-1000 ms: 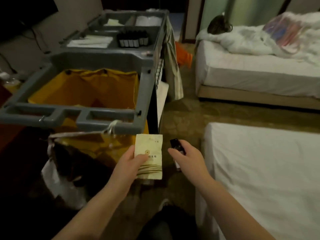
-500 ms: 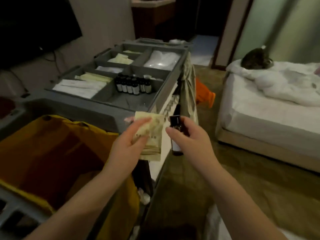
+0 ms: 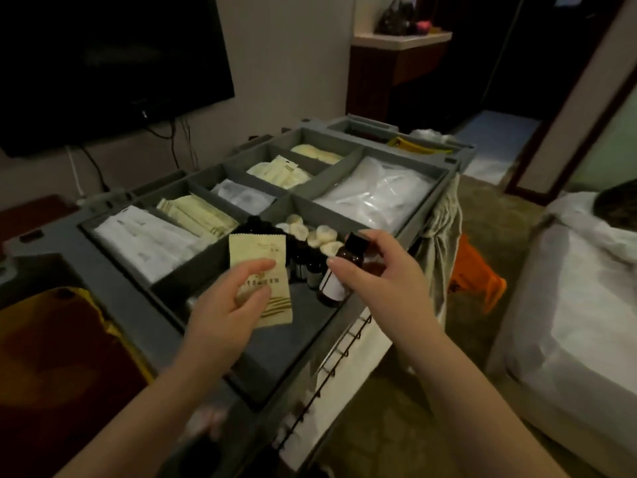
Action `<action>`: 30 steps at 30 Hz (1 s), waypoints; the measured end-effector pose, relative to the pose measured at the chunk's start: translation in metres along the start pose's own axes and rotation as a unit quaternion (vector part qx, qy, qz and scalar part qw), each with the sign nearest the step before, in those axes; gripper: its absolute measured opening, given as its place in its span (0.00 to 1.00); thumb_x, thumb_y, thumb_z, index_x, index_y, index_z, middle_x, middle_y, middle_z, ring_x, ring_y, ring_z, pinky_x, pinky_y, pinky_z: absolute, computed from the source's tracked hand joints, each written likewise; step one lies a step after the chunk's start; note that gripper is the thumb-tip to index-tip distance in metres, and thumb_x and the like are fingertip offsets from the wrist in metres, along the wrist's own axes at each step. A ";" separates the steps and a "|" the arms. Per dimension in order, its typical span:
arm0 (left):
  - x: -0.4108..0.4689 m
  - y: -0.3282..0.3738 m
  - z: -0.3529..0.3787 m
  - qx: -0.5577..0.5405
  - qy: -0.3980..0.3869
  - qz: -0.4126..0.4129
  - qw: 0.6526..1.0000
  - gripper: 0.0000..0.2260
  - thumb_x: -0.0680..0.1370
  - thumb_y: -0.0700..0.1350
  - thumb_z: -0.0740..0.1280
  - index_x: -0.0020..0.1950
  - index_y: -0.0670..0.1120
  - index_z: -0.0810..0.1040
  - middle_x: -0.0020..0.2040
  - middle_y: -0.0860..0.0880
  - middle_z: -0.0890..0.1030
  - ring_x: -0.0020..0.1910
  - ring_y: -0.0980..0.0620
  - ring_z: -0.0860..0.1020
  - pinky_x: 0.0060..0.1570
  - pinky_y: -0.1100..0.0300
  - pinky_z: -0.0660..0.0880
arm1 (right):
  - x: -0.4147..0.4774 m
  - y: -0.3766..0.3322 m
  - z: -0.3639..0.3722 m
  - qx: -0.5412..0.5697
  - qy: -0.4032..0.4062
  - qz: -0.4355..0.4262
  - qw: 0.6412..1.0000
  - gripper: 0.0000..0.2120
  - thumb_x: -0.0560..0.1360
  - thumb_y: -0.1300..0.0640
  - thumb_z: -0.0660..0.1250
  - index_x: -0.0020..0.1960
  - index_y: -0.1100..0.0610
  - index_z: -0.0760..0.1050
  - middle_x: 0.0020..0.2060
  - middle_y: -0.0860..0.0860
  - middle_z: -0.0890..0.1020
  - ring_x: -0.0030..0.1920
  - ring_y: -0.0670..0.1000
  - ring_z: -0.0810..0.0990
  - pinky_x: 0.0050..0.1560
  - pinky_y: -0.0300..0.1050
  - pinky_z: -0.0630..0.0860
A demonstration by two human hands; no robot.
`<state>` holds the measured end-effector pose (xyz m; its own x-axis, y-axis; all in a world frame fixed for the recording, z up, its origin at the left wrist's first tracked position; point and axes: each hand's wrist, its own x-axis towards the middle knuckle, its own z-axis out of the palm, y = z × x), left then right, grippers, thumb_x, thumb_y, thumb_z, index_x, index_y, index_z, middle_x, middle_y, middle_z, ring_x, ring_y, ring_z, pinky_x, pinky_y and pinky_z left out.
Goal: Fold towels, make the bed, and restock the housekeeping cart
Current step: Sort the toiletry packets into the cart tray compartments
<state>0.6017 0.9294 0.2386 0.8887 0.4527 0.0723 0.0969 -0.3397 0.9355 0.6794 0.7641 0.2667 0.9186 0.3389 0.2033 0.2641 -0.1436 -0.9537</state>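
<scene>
Currently over the cart tray (image 3: 193, 270) — left hand (image 3: 220, 312) pinches a light, floppy sachet (image 3: 262, 270) at mid-face; right hand (image 3: 382, 274) grips a small amber bottle (image 3: 339, 274) by its neck — probably rigid, slick, breakable.

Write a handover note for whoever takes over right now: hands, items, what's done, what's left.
Left hand: pinches a cream packet over the cart tray.
Right hand: holds a brown bottle upright beside the small bottles.
Done: both items at the tray.
Left: set both down; the packet likely goes with the matching packets.
</scene>
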 end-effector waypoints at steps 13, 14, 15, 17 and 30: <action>0.058 -0.007 -0.009 0.019 0.270 -0.106 0.957 0.15 0.79 0.41 0.62 0.57 0.62 0.72 0.50 0.56 0.75 0.44 0.53 0.78 0.38 0.58 0.78 | 0.158 0.050 0.024 0.073 -0.216 -0.027 0.973 0.19 0.69 0.61 0.74 0.52 0.43 0.74 0.45 0.45 0.82 0.44 0.41 0.82 0.43 0.32 0.77; 0.053 -0.006 -0.009 0.018 0.299 -0.131 0.945 0.14 0.79 0.41 0.62 0.58 0.60 0.72 0.50 0.57 0.74 0.44 0.58 0.77 0.36 0.65 0.74 | 0.165 0.051 0.026 0.090 -0.245 -0.031 0.965 0.19 0.69 0.62 0.74 0.52 0.43 0.74 0.46 0.46 0.82 0.45 0.42 0.82 0.44 0.33 0.77; 0.047 -0.006 -0.007 0.016 0.328 -0.146 0.933 0.14 0.79 0.40 0.62 0.59 0.58 0.72 0.52 0.57 0.74 0.44 0.60 0.76 0.37 0.67 0.72 | 0.172 0.051 0.028 0.090 -0.285 -0.039 0.953 0.19 0.69 0.62 0.74 0.53 0.44 0.74 0.47 0.46 0.82 0.45 0.42 0.82 0.44 0.33 0.77; 0.035 -0.003 0.004 0.005 0.386 -0.164 0.908 0.14 0.79 0.40 0.63 0.60 0.57 0.74 0.56 0.53 0.75 0.47 0.58 0.76 0.39 0.65 0.73 | 0.179 0.051 0.031 0.060 -0.378 -0.066 0.922 0.21 0.68 0.62 0.74 0.52 0.42 0.74 0.47 0.45 0.81 0.46 0.41 0.81 0.44 0.32 0.77; 0.002 -0.002 0.064 -0.039 0.488 -0.185 0.852 0.13 0.79 0.40 0.62 0.53 0.59 0.74 0.50 0.59 0.75 0.46 0.57 0.79 0.38 0.61 0.79 | 0.175 0.077 0.030 -0.141 -0.416 -0.272 0.856 0.24 0.70 0.54 0.73 0.64 0.50 0.72 0.53 0.43 0.74 0.50 0.42 0.73 0.51 0.34 0.70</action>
<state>0.6322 0.8782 0.2144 0.0041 0.9999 -0.0156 0.2249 0.0142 0.9743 0.8517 0.8400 0.2224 0.1402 0.9551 0.2611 0.7544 0.0678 -0.6529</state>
